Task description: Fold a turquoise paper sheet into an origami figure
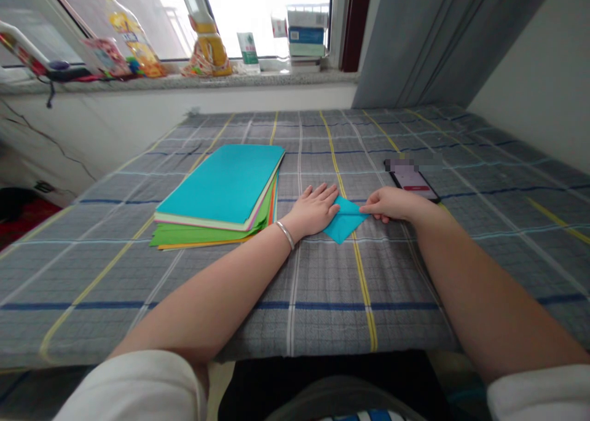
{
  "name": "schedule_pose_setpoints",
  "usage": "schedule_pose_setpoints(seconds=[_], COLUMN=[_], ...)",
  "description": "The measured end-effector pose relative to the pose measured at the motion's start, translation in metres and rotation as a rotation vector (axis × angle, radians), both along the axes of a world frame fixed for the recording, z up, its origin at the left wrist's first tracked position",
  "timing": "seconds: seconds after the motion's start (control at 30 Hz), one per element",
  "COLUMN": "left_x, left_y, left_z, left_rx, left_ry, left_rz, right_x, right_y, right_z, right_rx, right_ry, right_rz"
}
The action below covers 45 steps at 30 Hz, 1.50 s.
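A small folded piece of turquoise paper (346, 222) lies on the grey checked cloth of the table (322, 286). My left hand (314, 209) lies flat on the paper's left part, fingers together and pressing it down; a silver bangle sits on that wrist. My right hand (391, 203) touches the paper's right corner with its fingertips, fingers curled. The left part of the paper is hidden under my left hand.
A stack of coloured paper sheets (221, 193), turquoise on top, lies left of my hands. A phone (413, 181) with a lit screen lies just behind my right hand. Bottles and packets stand on the windowsill (184, 82). A grey curtain (428, 40) hangs at the back right.
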<state>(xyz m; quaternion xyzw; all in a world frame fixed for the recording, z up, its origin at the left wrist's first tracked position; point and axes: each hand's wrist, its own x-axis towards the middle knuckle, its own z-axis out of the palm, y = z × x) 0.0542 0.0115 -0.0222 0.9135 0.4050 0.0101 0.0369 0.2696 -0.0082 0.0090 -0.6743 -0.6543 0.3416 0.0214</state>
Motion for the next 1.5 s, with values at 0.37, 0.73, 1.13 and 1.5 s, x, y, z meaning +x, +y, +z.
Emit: schedule_pose_setpoints(seconds=[0.37, 0.73, 1.13, 1.5], left_x=[0.0, -0.001, 0.0, 0.0], left_y=[0.003, 0.006, 0.0, 0.001], left_z=[-0.008, -0.007, -0.004, -0.002], left_rx=[0.038, 0.016, 0.017, 0.001], left_ry=[-0.011, 0.013, 0.006, 0.028], left_rz=[0.014, -0.009, 0.013, 0.022], right_x=[-0.036, -0.034, -0.018, -0.017], right_y=[0.001, 0.009, 0.009, 0.015], right_z=[-0.015, -0.014, -0.012, -0.005], right_rx=[0.35, 0.295, 0.16, 0.112], right_ry=[-0.301, -0.36, -0.073, -0.15], right_rz=[-0.015, 0.046, 0.055, 0.113])
